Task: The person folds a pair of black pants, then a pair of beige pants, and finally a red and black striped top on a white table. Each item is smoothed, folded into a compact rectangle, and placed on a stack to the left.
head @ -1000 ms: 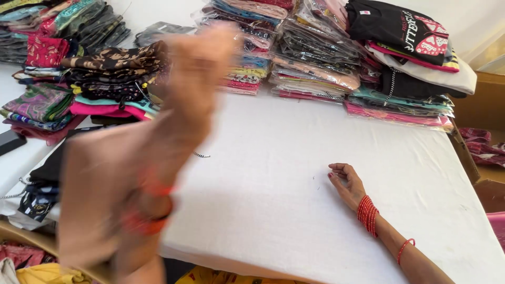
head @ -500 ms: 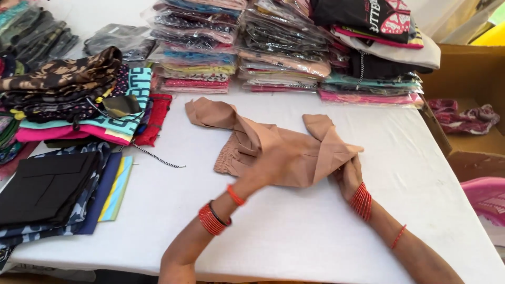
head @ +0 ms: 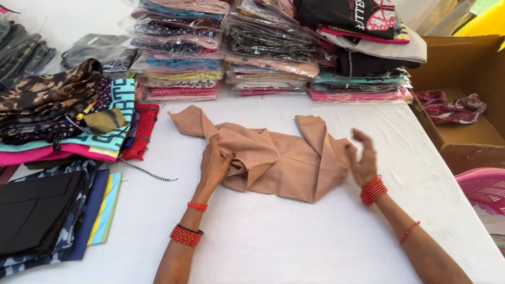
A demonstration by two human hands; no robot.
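Left hand [head: 214,164] pressed flat on tan garment [head: 273,158], fingers gripping a fold; right hand [head: 363,158] spread, raised beside garment's right end. Long axis left-right, between both hands.

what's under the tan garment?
The tan garment lies on the white table; left hand presses its left part. Anything beneath the cloth is covered.

My arms are bare, no sleeves: left hand [head: 214,167] wears a thin red band at the wrist and a stacked red bangle set lower down, right hand [head: 363,160] a thick red bangle stack plus one thin red thread.
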